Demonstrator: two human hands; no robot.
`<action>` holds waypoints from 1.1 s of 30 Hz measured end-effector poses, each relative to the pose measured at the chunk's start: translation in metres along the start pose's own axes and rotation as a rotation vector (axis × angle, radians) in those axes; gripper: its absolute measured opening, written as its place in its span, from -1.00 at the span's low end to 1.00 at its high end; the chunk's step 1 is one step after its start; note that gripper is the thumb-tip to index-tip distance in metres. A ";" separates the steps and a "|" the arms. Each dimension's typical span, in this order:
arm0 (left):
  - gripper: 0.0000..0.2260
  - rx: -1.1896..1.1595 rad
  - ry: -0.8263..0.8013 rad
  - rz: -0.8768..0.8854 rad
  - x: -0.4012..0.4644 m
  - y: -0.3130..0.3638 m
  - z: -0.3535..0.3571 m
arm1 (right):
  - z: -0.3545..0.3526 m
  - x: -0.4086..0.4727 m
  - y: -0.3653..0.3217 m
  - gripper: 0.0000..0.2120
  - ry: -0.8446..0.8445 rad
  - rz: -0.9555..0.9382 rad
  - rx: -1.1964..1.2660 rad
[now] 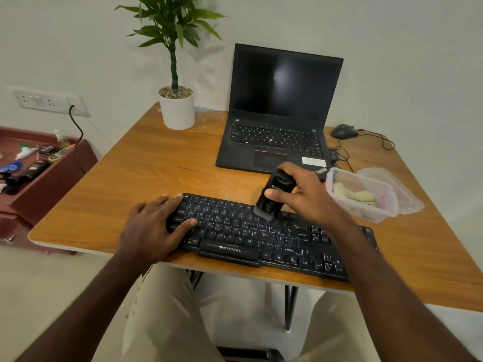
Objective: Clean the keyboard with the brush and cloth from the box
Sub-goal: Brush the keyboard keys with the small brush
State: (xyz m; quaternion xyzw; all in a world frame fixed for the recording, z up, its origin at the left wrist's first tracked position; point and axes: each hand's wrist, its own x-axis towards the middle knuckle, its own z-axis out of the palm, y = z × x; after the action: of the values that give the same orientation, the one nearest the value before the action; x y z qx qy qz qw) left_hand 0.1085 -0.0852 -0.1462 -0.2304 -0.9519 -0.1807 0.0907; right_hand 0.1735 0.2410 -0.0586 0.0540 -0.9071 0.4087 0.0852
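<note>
A black keyboard [264, 239] lies along the front edge of the wooden table [146, 173]. My left hand [154, 226] rests flat on the keyboard's left end with straight fingers. My right hand [303, 194] grips a black brush [271, 197], and its grey bristles touch the upper key rows near the middle. To the right stands an open clear plastic box [363, 197] that holds a pale yellow cloth [355, 195].
An open black laptop [277, 121] stands behind the keyboard, with a potted plant [177, 108] to its left and a wired mouse [343, 131] to its right. The box lid [392, 184] lies beside the box. A low red shelf [39, 165] with clutter is at the left.
</note>
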 end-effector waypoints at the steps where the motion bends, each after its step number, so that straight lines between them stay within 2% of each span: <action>1: -0.24 0.000 -0.001 0.003 0.000 0.000 0.000 | 0.008 -0.001 -0.001 -0.77 -0.028 -0.017 -0.011; 6: -0.23 0.006 -0.017 0.012 0.000 -0.001 0.000 | -0.008 -0.010 0.015 -0.78 -0.117 0.004 -0.097; 9: -0.20 0.019 -0.005 0.026 0.000 0.000 -0.002 | -0.029 -0.018 0.026 -0.79 -0.102 0.068 -0.067; 14: -0.15 0.030 0.141 0.229 -0.011 0.045 -0.009 | -0.025 -0.017 0.026 -0.78 -0.060 0.043 -0.090; 16: -0.07 0.047 0.056 0.347 -0.014 0.077 -0.001 | -0.023 -0.013 0.024 -0.78 -0.070 0.034 -0.089; 18: 0.02 0.111 -0.084 0.395 -0.015 0.100 0.011 | -0.021 -0.010 0.020 -0.78 -0.089 0.046 -0.098; 20: 0.07 0.163 -0.146 0.388 -0.011 0.108 0.020 | -0.018 -0.006 0.015 -0.77 -0.082 0.044 -0.098; 24: 0.07 0.178 -0.117 0.339 -0.003 0.103 0.019 | -0.008 0.002 0.002 -0.76 0.015 -0.013 -0.071; 30: 0.09 0.182 -0.075 0.291 0.010 0.079 0.009 | -0.006 0.004 0.005 -0.78 -0.160 0.014 -0.100; 33: 0.08 0.185 -0.064 0.301 0.009 0.076 0.009 | -0.027 0.007 0.004 -0.77 -0.253 0.053 -0.230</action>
State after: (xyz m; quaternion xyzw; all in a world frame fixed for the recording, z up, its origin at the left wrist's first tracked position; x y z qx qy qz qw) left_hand 0.1354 -0.0150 -0.1291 -0.3667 -0.9215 -0.0694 0.1073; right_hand 0.1689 0.2643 -0.0427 0.0708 -0.9525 0.2941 -0.0347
